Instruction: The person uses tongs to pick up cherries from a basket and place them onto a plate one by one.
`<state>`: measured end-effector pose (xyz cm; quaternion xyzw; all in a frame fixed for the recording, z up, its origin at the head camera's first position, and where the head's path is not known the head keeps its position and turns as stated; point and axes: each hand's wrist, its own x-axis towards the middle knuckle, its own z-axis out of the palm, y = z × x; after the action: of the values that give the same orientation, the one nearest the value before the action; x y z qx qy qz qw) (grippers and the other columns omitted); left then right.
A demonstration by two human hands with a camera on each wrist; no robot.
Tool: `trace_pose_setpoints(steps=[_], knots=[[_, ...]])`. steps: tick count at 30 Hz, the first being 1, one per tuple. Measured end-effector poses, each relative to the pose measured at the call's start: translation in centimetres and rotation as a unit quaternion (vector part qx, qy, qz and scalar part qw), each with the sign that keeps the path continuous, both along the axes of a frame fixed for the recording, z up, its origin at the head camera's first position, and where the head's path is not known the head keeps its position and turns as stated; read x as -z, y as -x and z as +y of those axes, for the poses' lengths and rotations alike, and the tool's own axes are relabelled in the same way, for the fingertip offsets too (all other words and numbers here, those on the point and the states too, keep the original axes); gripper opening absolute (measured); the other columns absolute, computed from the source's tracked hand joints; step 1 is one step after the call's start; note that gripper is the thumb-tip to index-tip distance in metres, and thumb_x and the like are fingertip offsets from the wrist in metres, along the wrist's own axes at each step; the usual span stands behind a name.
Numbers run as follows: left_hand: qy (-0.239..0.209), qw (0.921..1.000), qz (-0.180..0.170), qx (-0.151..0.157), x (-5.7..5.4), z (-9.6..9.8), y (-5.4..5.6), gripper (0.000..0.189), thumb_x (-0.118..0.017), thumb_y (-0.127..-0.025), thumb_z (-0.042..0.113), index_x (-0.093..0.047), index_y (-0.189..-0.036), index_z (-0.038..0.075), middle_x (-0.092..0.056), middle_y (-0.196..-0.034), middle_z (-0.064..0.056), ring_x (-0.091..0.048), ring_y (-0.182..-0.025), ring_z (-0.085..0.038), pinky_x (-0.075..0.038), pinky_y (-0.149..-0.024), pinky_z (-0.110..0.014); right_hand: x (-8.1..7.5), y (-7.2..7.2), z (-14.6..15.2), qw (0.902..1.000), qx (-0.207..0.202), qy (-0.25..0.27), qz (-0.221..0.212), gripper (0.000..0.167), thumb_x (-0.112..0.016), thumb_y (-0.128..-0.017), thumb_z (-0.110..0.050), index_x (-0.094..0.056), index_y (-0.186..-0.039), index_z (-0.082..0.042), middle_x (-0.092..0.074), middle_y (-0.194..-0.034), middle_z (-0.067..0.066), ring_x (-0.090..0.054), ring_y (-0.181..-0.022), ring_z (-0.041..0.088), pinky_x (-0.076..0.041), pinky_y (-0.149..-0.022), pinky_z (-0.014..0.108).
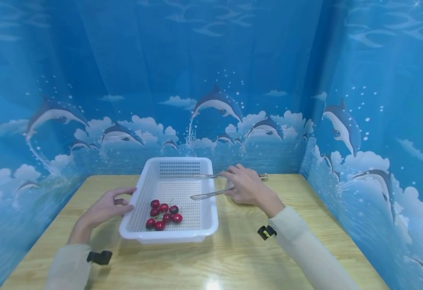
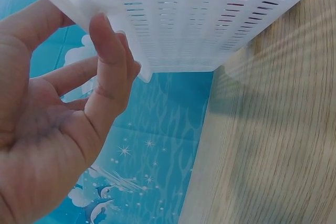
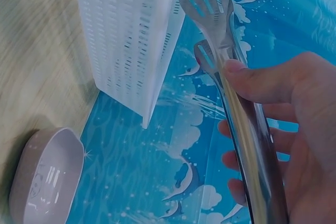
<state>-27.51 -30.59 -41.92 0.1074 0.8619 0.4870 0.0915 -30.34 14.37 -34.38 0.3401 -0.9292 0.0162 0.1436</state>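
Note:
A white plastic basket (image 1: 206, 209) with slotted walls stands on the table. Several dark red cherries (image 1: 167, 218), a few with stems, lie in its near left part. My left hand (image 1: 106, 207) holds the basket's left rim; the left wrist view has the thumb reaching past the rim and curled fingertips (image 2: 102, 32) against its edge. My right hand (image 1: 245, 185) grips metal tongs (image 3: 239, 108) by the handles, right of the basket. The tongs' slotted ends (image 1: 202, 196) are spread apart and reach over the basket's right rim, with nothing between them.
In the right wrist view a pale pinkish oval bowl (image 3: 58, 182) sits on the table beside the basket; my right hand mostly hides it in the head view. Blue dolphin-print curtains (image 1: 153, 141) close off the wooden table (image 1: 255, 257) at the back and sides.

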Motion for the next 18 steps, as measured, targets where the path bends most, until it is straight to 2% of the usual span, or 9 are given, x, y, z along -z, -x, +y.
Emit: trace_pose_setpoints(steps=[9,18], knots=[[0.032,0.9992,0.013,-0.02,-0.4,0.2,-0.1,0.076,-0.073,-0.094,0.027,-0.038,-0.157,0.002,-0.055,-0.145,-0.029,-0.068,-0.117,-0.036,-0.06,-0.097,-0.056,-0.3,0.0,-1.0,0.9999,-0.016,-0.004,0.001,0.059,-0.08,-0.088,-0.032,-0.062,-0.141,-0.013,-0.069,-0.126,0.008,-0.061,-0.105,0.024,-0.057,-0.078,0.036],[0.024,0.9994,0.026,-0.003,-0.3,0.2,-0.3,0.066,-0.071,-0.097,0.023,-0.044,-0.153,0.0,-0.054,-0.145,-0.03,-0.068,-0.113,-0.03,-0.063,-0.09,-0.046,-0.4,-0.2,-1.5,0.9998,-0.01,-0.016,-0.006,0.06,-0.079,-0.089,-0.034,-0.06,-0.143,-0.016,-0.067,-0.127,0.006,-0.059,-0.108,0.023,-0.057,-0.084,0.037]])
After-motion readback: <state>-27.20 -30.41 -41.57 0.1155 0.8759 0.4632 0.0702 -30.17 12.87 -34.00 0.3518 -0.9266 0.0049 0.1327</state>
